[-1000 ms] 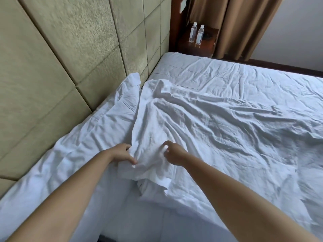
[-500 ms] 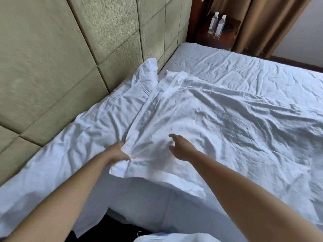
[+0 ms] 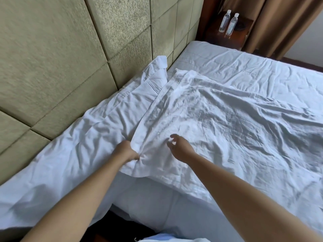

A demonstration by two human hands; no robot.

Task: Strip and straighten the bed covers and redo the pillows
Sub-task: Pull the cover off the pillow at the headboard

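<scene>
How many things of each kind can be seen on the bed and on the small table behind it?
White covers: 2, a rumpled sheet gripped by the left hand, another sheet by the headboard
Water bottles: 2
Total: 4

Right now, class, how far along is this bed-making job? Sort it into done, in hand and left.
Done: the mattress sheet lies bare at the far end, so stripping looks under way. In hand: the left hand has a grip on the near corner of the wrinkled white cover; the right hand hovers open above it. Left: smoothing that cover and the bunched cloth by the headboard; no dressed pillows show.
</scene>
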